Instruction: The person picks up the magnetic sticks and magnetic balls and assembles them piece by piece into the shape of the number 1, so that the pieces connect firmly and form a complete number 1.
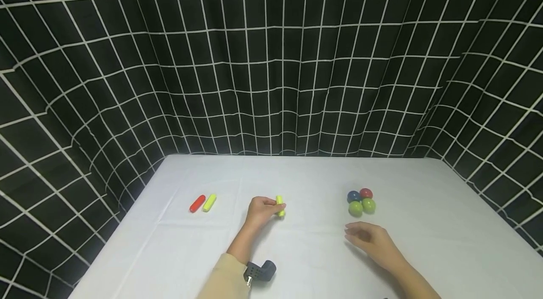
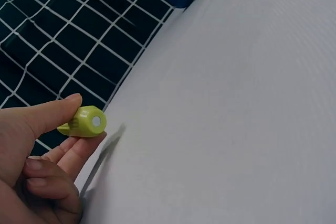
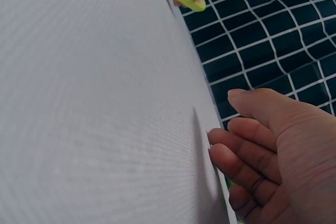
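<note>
Pinching a yellow-green stick (image 1: 279, 199) with the left hand (image 1: 260, 211), over the white table (image 1: 314, 242), aligned nearly front to back, partly covered by the thumb (image 1: 275, 208); holding nothing in the loosely curved right hand (image 1: 373, 242), near four balls (image 1: 368, 205) cut off in the left wrist view; with open room between both hands.

The left hand (image 1: 260, 211) pinches between thumb (image 2: 56, 112) and fingers (image 2: 79, 155), its lower fingers (image 2: 56, 184) curled in, while the right hand (image 1: 375, 241), well apart to the left one's right, points loosely bent fingers (image 3: 244, 149) toward it, the right thumb (image 3: 258, 103) held away from them.
</note>
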`<state>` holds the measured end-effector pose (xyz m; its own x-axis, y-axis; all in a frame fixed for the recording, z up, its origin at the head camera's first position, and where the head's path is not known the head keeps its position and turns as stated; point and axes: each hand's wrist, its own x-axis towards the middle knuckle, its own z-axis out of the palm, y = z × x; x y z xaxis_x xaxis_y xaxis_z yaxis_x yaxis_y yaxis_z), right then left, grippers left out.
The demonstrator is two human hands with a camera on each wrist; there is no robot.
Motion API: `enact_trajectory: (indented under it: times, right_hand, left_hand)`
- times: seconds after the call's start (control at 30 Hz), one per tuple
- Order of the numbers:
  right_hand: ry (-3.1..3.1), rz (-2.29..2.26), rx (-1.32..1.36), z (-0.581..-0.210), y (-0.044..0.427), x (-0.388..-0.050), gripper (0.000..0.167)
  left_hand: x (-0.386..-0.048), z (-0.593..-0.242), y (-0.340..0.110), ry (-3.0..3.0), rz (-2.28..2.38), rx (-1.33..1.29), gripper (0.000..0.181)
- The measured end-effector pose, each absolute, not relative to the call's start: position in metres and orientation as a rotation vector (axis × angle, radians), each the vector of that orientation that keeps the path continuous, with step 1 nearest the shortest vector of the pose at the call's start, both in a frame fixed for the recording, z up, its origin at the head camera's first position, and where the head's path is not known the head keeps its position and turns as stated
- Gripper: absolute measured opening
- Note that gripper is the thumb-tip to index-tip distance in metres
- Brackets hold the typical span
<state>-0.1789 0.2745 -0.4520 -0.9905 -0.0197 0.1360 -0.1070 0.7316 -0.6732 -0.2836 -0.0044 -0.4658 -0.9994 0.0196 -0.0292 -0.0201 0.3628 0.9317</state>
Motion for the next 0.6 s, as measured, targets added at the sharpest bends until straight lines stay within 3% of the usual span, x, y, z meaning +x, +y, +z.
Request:
enact_trajectory:
  times: [0.6]
  right_hand:
    - [-2.75,1.088,0.08,-0.454,0.279,-0.179,0.02]
  left_hand:
    - [-0.286,-0.469,0.011,2.569,1.826,0.073,0.03]
